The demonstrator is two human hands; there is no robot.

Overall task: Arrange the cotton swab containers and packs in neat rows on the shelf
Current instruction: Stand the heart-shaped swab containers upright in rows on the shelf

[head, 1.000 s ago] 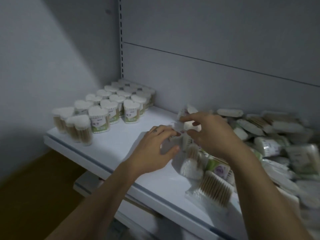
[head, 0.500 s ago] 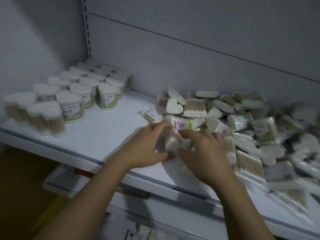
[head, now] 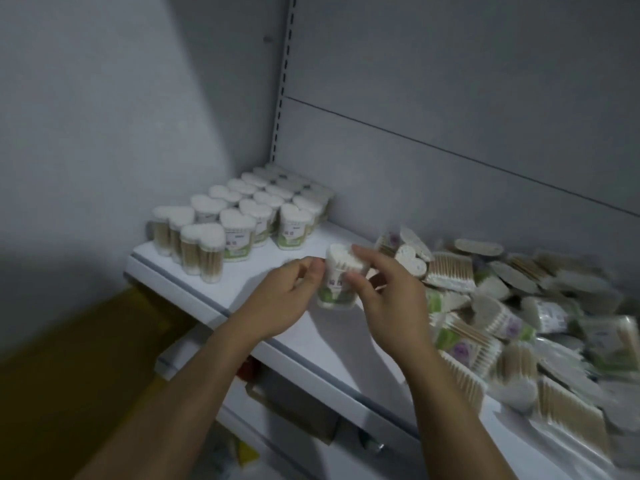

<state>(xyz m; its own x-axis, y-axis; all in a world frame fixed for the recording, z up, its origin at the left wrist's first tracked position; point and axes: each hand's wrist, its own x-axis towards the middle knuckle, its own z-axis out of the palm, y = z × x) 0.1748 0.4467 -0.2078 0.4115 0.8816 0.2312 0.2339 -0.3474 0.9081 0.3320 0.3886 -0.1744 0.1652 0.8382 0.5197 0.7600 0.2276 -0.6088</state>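
Both hands share the grip on one heart-shaped container [head: 341, 284]: the left hand [head: 284, 299] pinches its left side with curled fingertips, and the right hand [head: 391, 303] curls thumb and fingers round its right side. It is upright over the shelf [head: 266, 271], full of white-tipped swabs, green label towards the camera. Neat rows of like containers [head: 249, 216], also full, stand to its left, and a loose pile of packs [head: 502, 306] lies to its right. Bare shelf runs between them to the front edge
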